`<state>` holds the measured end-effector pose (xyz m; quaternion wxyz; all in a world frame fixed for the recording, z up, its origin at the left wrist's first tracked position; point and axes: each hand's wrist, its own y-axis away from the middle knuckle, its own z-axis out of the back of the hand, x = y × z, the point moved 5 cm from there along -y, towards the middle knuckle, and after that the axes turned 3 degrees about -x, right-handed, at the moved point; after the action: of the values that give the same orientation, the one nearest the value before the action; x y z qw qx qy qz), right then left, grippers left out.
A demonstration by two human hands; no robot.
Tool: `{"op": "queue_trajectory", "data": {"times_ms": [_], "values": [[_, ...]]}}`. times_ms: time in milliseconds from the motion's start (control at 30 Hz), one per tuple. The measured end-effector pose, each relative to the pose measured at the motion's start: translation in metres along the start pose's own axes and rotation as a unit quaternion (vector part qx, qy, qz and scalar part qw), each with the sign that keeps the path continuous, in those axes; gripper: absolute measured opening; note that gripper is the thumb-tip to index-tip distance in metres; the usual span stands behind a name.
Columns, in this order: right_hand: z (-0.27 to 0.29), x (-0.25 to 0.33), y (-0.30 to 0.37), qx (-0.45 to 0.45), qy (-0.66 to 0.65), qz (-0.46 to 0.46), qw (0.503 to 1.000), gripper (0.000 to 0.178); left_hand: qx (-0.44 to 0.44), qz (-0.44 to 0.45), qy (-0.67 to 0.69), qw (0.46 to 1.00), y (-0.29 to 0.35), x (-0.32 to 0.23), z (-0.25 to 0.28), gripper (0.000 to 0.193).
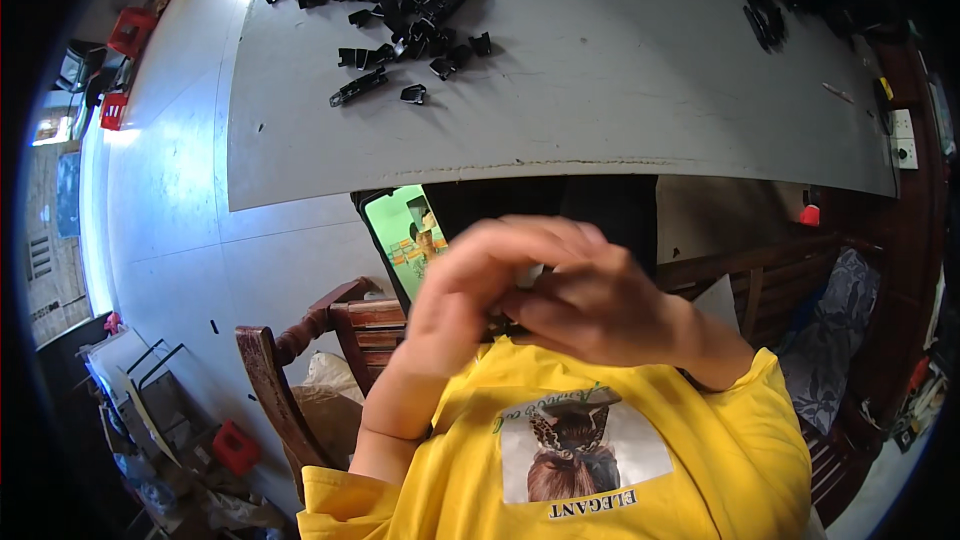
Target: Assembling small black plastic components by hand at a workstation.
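Note:
My left hand [490,260] and my right hand [610,305] are brought together in front of my chest, short of the table's near edge. Both are somewhat blurred. My left hand arches over, its fingers reaching onto the right one. The fingers of my right hand are curled in. Whatever lies between them is hidden; only a small pale patch shows in the gap. Just beyond my left hand, a phone [395,230] with a lit, greenish screen lies tilted on my dark-clothed lap. Small black plastic parts [425,35] are heaped on the table beyond.
The grey table [600,110] spans the far side; more black parts [765,20] lie at its far right. A wooden armrest [270,370] stands at my left, a slatted wooden bench [760,265] with patterned cloth [845,310] at my right. Red baskets [130,32] are at the far left.

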<state>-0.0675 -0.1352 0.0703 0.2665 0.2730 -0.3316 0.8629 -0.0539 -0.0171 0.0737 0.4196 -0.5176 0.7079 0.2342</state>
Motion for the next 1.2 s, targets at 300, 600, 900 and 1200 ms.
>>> {"op": "queue_trajectory", "data": {"times_ms": [300, 600, 900, 1200], "values": [[-0.014, 0.011, 0.018, -0.060, -0.053, 0.008, 0.997, 0.013, 0.106, -0.043, -0.078, 0.990, 0.001, 0.005, -0.021, 0.061], [0.092, -0.117, 0.006, -0.231, 0.086, -0.172, 0.954, 0.024, -0.150, -0.255, -0.615, 0.731, -0.040, -0.007, 0.055, 0.020], [0.263, -0.301, 0.058, -0.257, 0.494, -0.394, 0.732, 0.032, -0.187, -0.218, -0.603, 0.744, -0.068, -0.002, 0.114, 0.027], [0.141, -0.245, 0.020, -0.222, 0.291, -0.291, 0.884, 0.046, -0.174, -0.207, -0.616, 0.740, -0.074, -0.004, 0.105, 0.027]]}}
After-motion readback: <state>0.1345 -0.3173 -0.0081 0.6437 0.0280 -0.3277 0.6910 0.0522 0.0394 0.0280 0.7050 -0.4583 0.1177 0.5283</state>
